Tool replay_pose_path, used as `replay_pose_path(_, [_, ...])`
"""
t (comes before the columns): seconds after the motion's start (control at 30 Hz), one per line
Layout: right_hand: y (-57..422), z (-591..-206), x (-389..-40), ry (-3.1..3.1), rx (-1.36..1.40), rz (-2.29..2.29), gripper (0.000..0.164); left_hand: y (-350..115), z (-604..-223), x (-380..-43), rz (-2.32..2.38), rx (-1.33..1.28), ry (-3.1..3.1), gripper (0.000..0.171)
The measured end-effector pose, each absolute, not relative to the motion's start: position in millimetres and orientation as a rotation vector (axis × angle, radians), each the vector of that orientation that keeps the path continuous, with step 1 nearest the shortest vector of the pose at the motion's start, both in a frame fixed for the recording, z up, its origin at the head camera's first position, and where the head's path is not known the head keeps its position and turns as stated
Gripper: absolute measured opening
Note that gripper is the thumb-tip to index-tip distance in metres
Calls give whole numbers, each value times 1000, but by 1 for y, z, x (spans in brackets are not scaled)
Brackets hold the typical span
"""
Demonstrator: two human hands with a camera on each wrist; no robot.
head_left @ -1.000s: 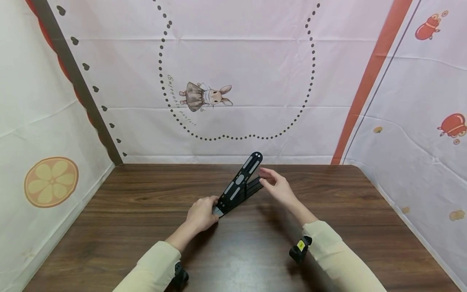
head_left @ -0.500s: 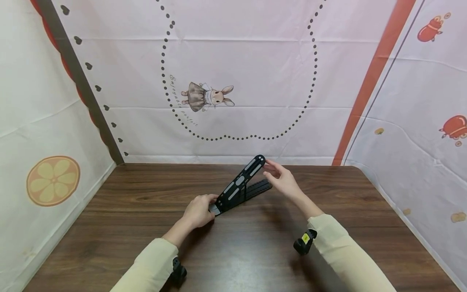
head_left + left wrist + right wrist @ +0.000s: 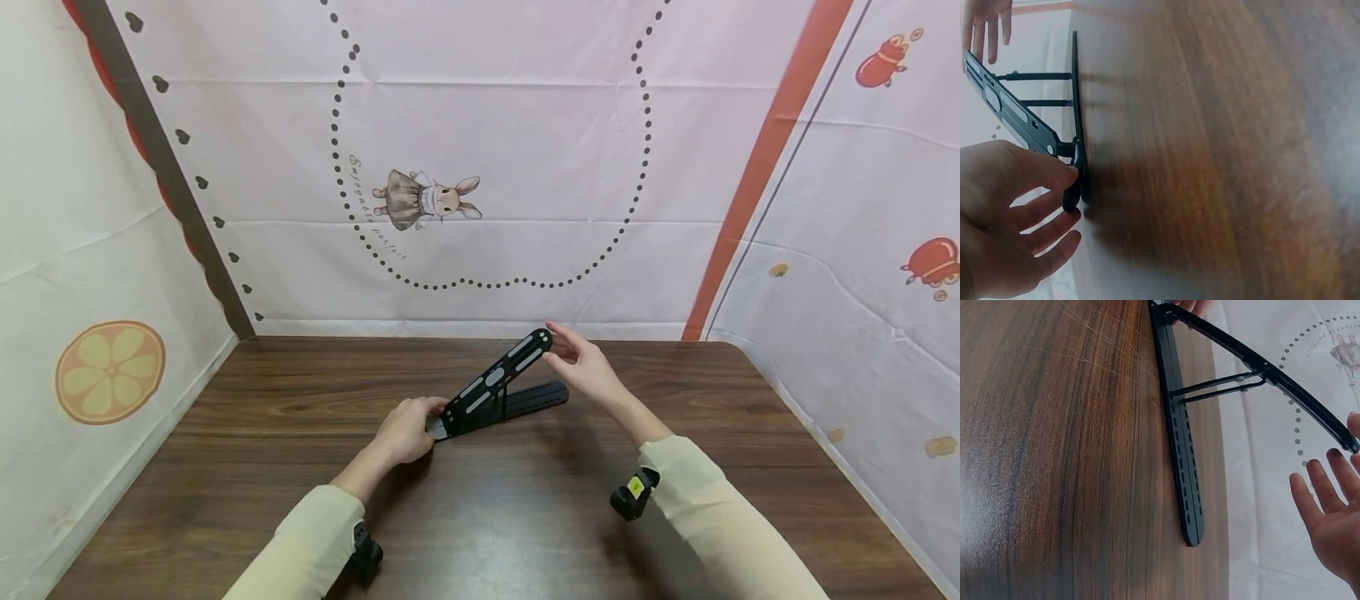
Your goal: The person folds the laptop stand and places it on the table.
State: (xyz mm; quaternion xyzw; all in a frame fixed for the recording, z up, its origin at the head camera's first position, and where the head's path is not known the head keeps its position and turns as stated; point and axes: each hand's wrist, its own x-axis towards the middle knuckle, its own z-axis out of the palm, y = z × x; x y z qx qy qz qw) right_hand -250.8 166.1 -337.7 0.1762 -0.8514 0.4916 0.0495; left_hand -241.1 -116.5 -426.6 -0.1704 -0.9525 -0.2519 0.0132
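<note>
A black folding laptop stand [image 3: 487, 392] stands in a V, one slotted bar low along the table and the other raised at a slant with light grey pads. Thin struts [image 3: 1222, 386] join the two bars. My left hand [image 3: 405, 429] grips the stand's hinge end, thumb on one side and fingers round the other, as the left wrist view shows. At the free tip of the raised bar, my right hand [image 3: 588, 371] holds the end between thumb and index finger. Its other fingers [image 3: 1313, 487] stay extended.
The dark wood-grain table [image 3: 510, 517] reaches back to a pale printed cloth wall [image 3: 525, 167], with similar cloth at both sides. A small black camera [image 3: 633, 492] sits on the right wrist, another black camera [image 3: 365, 554] on the left.
The raised bar has tilted lower and rightward, with my right hand reaching its tip. The low bar has swung toward me at its far end; my left hand keeps the hinge end, shifted slightly left.
</note>
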Motion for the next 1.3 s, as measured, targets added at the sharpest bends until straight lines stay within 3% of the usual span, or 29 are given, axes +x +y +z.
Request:
replay_pose_path(0.43, [178,-366,-268,-2572,625,1518,51,-123,-425,-248,-820,-598,-2997,63])
replay_pose_path(0.87, [174,-344,-249,-2582,662,1559,44,-125,-426,-251,-820,-578,-2992,67])
replay_pose_path(1.3, [181,-369,-268,-2541,632,1598,44,-125,-429,-244,-785,-555,-2965,53])
